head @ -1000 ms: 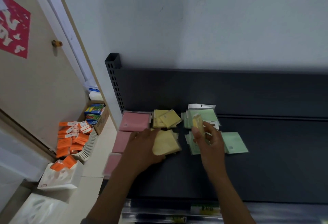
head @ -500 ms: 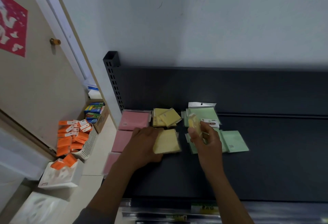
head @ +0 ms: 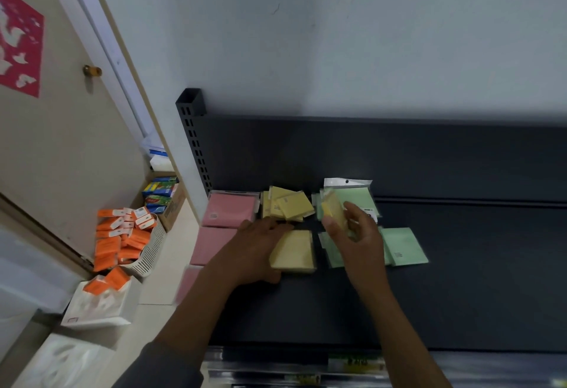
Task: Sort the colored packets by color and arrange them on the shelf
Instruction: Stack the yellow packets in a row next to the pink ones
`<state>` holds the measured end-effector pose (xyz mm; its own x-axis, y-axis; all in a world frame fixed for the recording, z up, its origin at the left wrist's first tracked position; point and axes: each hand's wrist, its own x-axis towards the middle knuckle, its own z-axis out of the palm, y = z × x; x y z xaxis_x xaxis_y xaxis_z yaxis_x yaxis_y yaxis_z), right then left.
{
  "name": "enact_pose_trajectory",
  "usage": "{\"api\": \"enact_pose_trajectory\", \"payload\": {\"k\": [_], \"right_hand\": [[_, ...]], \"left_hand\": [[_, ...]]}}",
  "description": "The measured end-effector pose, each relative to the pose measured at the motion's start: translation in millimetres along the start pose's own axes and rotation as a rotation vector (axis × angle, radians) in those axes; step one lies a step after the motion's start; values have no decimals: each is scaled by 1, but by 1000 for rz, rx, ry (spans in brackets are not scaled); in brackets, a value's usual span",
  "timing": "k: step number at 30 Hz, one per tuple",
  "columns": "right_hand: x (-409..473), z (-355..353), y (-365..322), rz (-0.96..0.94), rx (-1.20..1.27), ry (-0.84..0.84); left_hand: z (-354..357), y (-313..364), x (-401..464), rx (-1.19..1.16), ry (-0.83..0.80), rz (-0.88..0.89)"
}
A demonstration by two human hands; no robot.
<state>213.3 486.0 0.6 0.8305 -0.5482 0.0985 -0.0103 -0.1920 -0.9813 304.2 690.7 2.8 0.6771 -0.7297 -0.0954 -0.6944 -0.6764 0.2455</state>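
Fingers of the right hand (head: 352,240) pinch a small yellow plastic packet (head: 333,210) above the green packets (head: 402,246), probably misplaced there. The left hand (head: 254,249) holds the yellow stack (head: 293,251) at nine o'clock on the dark shelf (head: 475,280), ready to receive it.

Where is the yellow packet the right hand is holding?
In the head view, the yellow packet is pinched in the right hand, lifted over the green packets, right of the yellow pile.
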Motion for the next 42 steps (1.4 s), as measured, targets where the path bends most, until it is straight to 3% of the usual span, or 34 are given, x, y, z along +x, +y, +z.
{"api": "enact_pose_trajectory", "payload": {"k": [8,13,31,42], "right_hand": [[70,31,-22,-250,-550,-422],[84,64,-19,-326,-671,-578],[81,59,5,-323,-738,-547],[94,71,1,-225,-812,-599]], "left_hand": [[0,2,-7,28,22,3],[-1,0,-13,41,44,37],[2,-3,-27,55,24,56],[-1,0,-29,13,21,45]]}}
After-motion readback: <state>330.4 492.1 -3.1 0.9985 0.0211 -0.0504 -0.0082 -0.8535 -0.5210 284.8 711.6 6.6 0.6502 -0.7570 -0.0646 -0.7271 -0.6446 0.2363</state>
